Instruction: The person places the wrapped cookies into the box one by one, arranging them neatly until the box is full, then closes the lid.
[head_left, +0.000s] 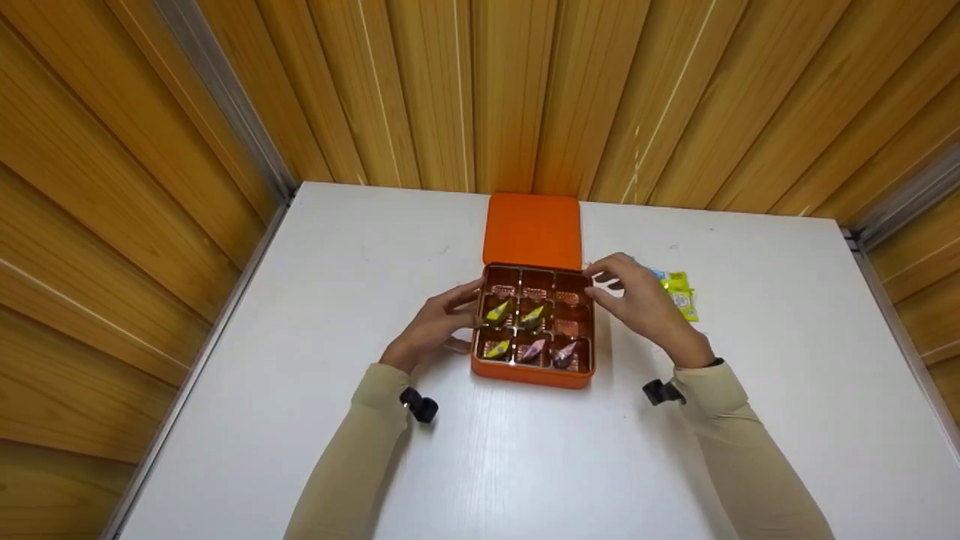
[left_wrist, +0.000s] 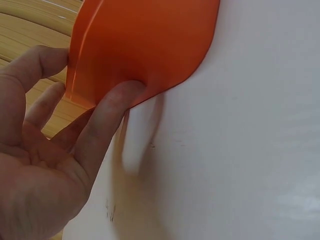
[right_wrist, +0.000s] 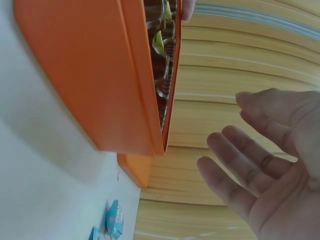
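Observation:
An orange box (head_left: pixel 531 376) sits on the table, its inside divided into several compartments by a brown tray. The front row holds a yellow-green wrapped piece (head_left: pixel 498 349) and two pinkish ones, one a pink wrapped piece (head_left: pixel 533 350). Two more yellow-green pieces lie in the middle row; the back row shows none. At the box's left side my left hand (head_left: pixel 435 324) grips it, thumb (left_wrist: pixel 112 107) on the side wall and fingers at the edge. My right hand (head_left: pixel 634 296) hovers by the right rim with fingers apart, holding nothing; the right wrist view shows a gap to the box.
Behind the box lies its orange lid (head_left: pixel 532 229), folded open. Green packets (head_left: pixel 682 300) and blue packets (right_wrist: pixel 114 219) lie beyond my right hand, which partly hides them in the head view. Wood-patterned walls (head_left: pixel 510 97) enclose the white table (head_left: pixel 300 420).

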